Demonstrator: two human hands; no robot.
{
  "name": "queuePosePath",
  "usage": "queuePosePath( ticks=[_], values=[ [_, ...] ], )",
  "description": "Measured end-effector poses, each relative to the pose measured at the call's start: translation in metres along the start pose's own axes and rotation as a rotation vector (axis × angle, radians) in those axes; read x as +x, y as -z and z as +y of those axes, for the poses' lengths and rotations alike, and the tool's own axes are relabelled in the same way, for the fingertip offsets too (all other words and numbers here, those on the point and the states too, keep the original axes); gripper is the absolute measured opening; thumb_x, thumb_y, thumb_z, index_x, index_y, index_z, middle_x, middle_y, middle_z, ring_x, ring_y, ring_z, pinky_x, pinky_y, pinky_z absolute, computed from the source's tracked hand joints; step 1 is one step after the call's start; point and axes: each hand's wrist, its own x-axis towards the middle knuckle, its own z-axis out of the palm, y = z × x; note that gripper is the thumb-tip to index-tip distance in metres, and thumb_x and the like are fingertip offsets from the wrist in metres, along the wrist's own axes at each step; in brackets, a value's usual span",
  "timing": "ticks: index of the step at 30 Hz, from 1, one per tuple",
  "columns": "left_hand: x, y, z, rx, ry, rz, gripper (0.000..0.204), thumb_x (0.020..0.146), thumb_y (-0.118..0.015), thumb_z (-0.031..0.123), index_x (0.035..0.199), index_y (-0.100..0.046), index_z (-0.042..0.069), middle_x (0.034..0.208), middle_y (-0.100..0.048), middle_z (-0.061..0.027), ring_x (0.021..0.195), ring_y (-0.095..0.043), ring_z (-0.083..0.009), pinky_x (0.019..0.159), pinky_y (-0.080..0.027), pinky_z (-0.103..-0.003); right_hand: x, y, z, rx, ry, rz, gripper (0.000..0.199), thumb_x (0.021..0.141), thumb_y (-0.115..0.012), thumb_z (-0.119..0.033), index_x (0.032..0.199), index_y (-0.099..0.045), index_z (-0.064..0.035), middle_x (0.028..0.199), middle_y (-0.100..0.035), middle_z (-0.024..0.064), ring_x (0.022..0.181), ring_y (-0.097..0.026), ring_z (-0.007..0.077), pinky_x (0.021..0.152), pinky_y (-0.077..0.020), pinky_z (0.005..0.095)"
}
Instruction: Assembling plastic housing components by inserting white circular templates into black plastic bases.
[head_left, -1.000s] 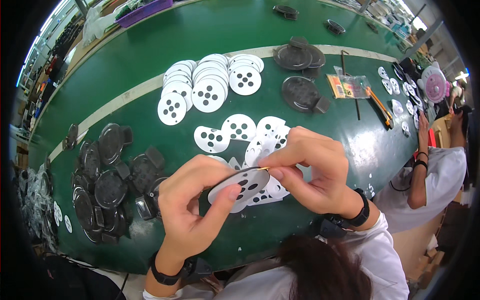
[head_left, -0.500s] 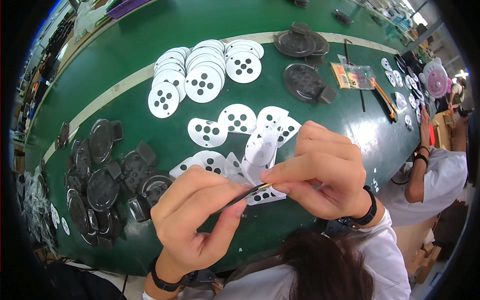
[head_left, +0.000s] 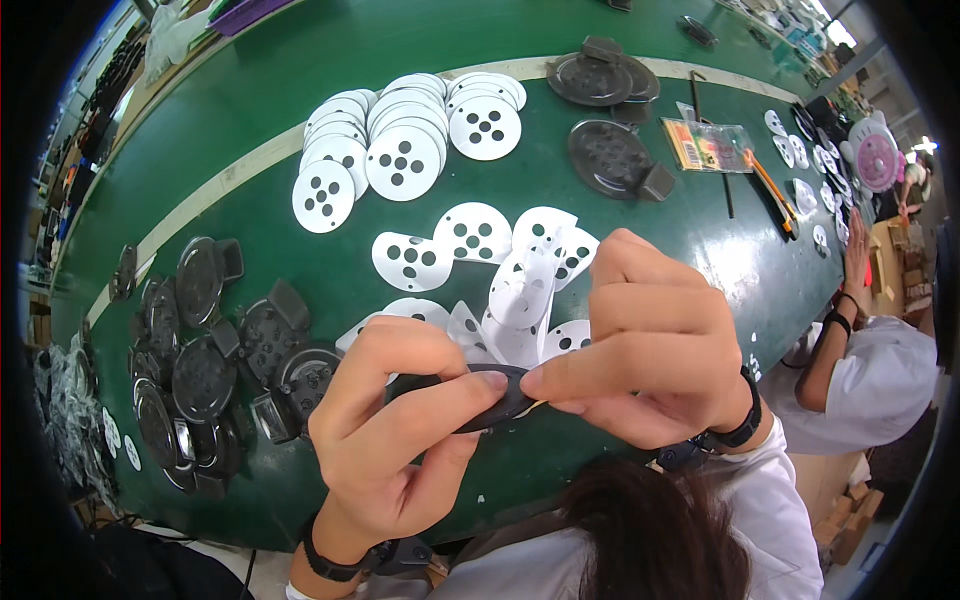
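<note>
Two hands, left hand and right hand, fingers clamped on one black disc (edge-on).

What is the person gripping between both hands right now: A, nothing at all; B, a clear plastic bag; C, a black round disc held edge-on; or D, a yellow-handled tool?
C: the left hand and the right hand pinch a black disc edge-on between their fingertips, above the white round stickers on the green table; the yellow-handled tool lies untouched farther off to the right.
</note>
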Motion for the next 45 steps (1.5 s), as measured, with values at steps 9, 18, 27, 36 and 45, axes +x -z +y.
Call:
queuePosePath(
  ticks=[9, 18, 27, 36, 45],
  values=[
    [-0.001, -0.003, 0.003, 0.111, 0.01, -0.04, 0.032, 0.053, -0.061, -0.009, 0.085, -0.064, -0.002, 0.076, -0.053, -0.0108, 0.064, -0.051, -0.022, 0.056, -0.041, -0.03, -0.003, -0.001, -0.003, -0.425, 0.235, 0.001, 0.017, 0.061, -0.072, -0.014, 0.077, -0.066, -0.0088, 0.055, -0.033, -0.0036, 0.052, -0.031, 0.0158, 0.049, -0.0233, 0.0296],
    [-0.008, -0.014, 0.002, -0.136, 0.039, 0.044, 0.021, 0.066, -0.061, -0.008, 0.087, -0.063, -0.004, 0.077, -0.057, -0.0115, 0.063, -0.054, -0.0188, 0.054, -0.043, -0.027, -0.003, -0.005, -0.005, -0.067, 0.012, 0.101, 0.027, 0.059, -0.079, -0.027, 0.074, -0.066, -0.0093, 0.053, -0.034, -0.0035, 0.052, -0.031, 0.0173, 0.05, -0.0231, 0.0302],
    [-0.006, -0.011, 0.012, -0.084, 0.074, -0.002, 0.013, 0.072, -0.061, -0.004, 0.085, -0.061, -0.004, 0.075, -0.058, -0.0135, 0.063, -0.054, -0.0197, 0.054, -0.042, -0.026, 0.001, 0.003, 0.003, -0.148, 0.155, 0.073, 0.022, 0.071, -0.069, -0.023, 0.067, -0.056, -0.0054, 0.053, -0.037, -0.0003, 0.053, -0.032, 0.0179, 0.051, -0.0237, 0.0315],
    [-0.01, -0.013, 0.007, -0.259, 0.226, 0.139, 0.013, 0.072, -0.058, -0.004, 0.084, -0.059, -0.005, 0.074, -0.059, -0.0139, 0.065, -0.052, -0.0205, 0.058, -0.041, -0.027, -0.001, 0.0, -0.005, 0.242, -0.259, 0.071, 0.026, 0.072, -0.071, -0.022, 0.081, -0.065, 0.0008, 0.067, -0.057, 0.0024, 0.059, -0.032, 0.0111, 0.054, -0.0248, 0.0267],
    [-0.005, -0.006, 0.005, -0.154, 0.129, -0.015, 0.016, 0.069, -0.059, -0.005, 0.085, -0.061, -0.004, 0.076, -0.059, -0.0139, 0.065, -0.053, -0.0205, 0.059, -0.042, -0.027, -0.008, -0.015, -0.005, 0.654, -0.463, 0.001, 0.012, 0.073, -0.068, -0.007, 0.083, -0.063, -0.0024, 0.072, -0.056, 0.0012, 0.058, -0.039, 0.0073, 0.051, -0.0303, 0.0224]
  ],
)
